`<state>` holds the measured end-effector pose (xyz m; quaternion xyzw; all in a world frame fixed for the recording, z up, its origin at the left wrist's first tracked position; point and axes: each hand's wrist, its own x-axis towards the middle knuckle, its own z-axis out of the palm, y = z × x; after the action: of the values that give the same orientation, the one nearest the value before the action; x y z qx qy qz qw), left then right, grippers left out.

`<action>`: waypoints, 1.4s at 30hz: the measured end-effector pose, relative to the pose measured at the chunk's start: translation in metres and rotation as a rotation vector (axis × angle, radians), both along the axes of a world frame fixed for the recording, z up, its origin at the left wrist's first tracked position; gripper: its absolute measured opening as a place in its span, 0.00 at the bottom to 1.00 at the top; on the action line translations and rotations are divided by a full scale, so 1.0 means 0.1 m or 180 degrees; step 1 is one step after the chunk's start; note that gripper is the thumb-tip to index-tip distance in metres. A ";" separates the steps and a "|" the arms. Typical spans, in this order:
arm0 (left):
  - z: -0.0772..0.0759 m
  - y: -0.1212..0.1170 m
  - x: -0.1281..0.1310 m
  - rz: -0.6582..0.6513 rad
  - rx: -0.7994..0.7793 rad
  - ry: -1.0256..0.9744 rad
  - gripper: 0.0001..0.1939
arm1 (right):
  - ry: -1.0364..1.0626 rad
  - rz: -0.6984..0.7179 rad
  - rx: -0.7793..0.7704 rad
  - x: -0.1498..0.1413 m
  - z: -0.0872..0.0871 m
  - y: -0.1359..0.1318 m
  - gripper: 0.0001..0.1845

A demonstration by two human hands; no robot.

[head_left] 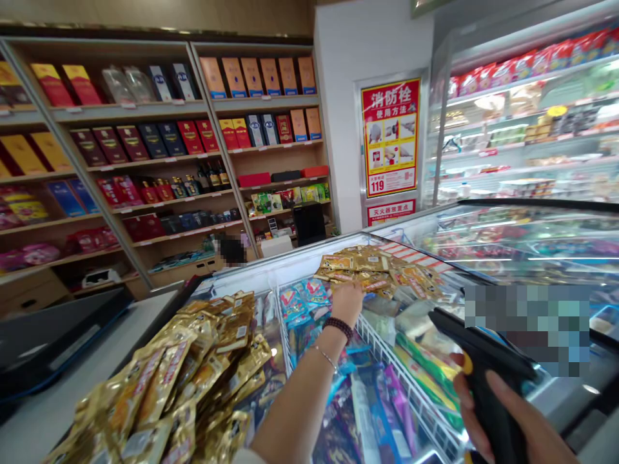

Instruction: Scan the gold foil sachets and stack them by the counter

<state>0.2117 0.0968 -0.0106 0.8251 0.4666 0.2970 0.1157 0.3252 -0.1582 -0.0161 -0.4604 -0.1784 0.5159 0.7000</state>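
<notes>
My left hand [347,296] stretches forward to a far pile of gold foil packets [358,259], its bent fingers closed on the edge of a packet and partly hidden. A dark beaded bracelet and a thin bangle circle that wrist. In my right hand [522,412], at the lower right, is a black handheld barcode scanner [483,361], its head tilted up to the left over the freezer. A larger heap of similar gold packets [178,374] lies at the near left on the glass.
Under my left arm, the chest freezer holds white wire baskets [406,380] with blue and purple packs [372,412]. A dark device [58,341] stands on the left counter. Shelves of boxed goods [169,138] line the back; a lit display fridge [532,129] is at right.
</notes>
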 end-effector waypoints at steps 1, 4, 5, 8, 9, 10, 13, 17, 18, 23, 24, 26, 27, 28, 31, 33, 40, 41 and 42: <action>0.01 -0.05 -0.04 -0.0074 -0.0036 -0.0079 0.10 | -0.0010 -0.0043 0.0032 0.00 0.01 0.00 0.27; 0.10 -0.18 -0.19 -0.0158 -0.0170 -0.0263 0.06 | -0.0111 -0.0098 0.0146 -0.02 0.01 -0.01 0.26; 0.13 -0.23 -0.25 -0.0124 -0.0196 -0.0402 0.06 | -0.0149 -0.0105 0.0182 -0.02 0.01 -0.01 0.26; 0.22 -0.39 -0.40 -0.0061 -0.0432 -0.1277 0.03 | -0.0276 -0.0056 0.0203 -0.04 0.01 0.03 0.27; 0.23 -0.45 -0.45 -0.0101 -0.0680 -0.1678 0.03 | -0.0329 -0.0050 0.0178 -0.05 0.02 0.05 0.27; 0.24 -0.51 -0.49 -0.0180 -0.0997 -0.2076 0.05 | -0.0380 -0.0042 0.0149 -0.06 0.03 0.06 0.27; 0.26 -0.72 -0.67 -0.0492 -0.1836 -0.2942 0.12 | -0.0576 -0.0019 0.0101 -0.14 0.11 0.06 0.27; 0.29 -1.03 -0.96 -0.0755 -0.2108 -0.3316 0.18 | -0.0957 0.0124 0.0232 -0.30 0.25 -0.03 0.26; 0.29 -1.11 -1.02 -0.0794 -0.2125 -0.3361 0.19 | -0.1086 0.0214 0.0301 -0.35 0.29 -0.06 0.25; 0.25 -1.38 -1.27 -0.0832 -0.2012 -0.3443 0.21 | -0.2338 0.0704 0.0585 -0.54 0.53 -0.27 0.22; 0.22 -1.40 -1.31 -0.0817 -0.1988 -0.3457 0.21 | -0.2611 0.0720 0.0559 -0.57 0.57 -0.32 0.22; 0.17 -1.40 -1.37 -0.0776 -0.1962 -0.3455 0.20 | -0.3006 0.0717 0.0465 -0.63 0.65 -0.43 0.20; 0.14 -1.40 -1.40 -0.0748 -0.1961 -0.3426 0.19 | -0.3138 0.0688 0.0429 -0.66 0.67 -0.49 0.19; 0.12 -1.39 -1.43 -0.0712 -0.1968 -0.3385 0.17 | -0.3246 0.0651 0.0392 -0.68 0.69 -0.54 0.18; 0.06 -1.37 -1.48 -0.0632 -0.1982 -0.3274 0.15 | -0.3522 0.0547 0.0277 -0.72 0.65 -0.65 0.17; 0.03 -1.38 -1.51 -0.0640 -0.1984 -0.3274 0.14 | -0.3672 0.0565 0.0184 -0.72 0.58 -0.67 0.18; -0.03 -1.39 -1.58 -0.0611 -0.2144 -0.3157 0.16 | -0.4257 0.0683 0.0237 -0.72 0.43 -0.68 0.20; -0.04 -1.38 -1.59 -0.0606 -0.2167 -0.3107 0.17 | -0.4396 0.0722 0.0233 -0.72 0.43 -0.68 0.20; -0.05 -1.37 -1.60 -0.0601 -0.2185 -0.3064 0.18 | -0.4525 0.0770 0.0231 -0.71 0.44 -0.69 0.21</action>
<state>0.0517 -0.0406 -0.0152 0.5511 0.3557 0.4582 0.5999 0.2537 -0.2267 0.0276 -0.6382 -0.6575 0.1592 0.3675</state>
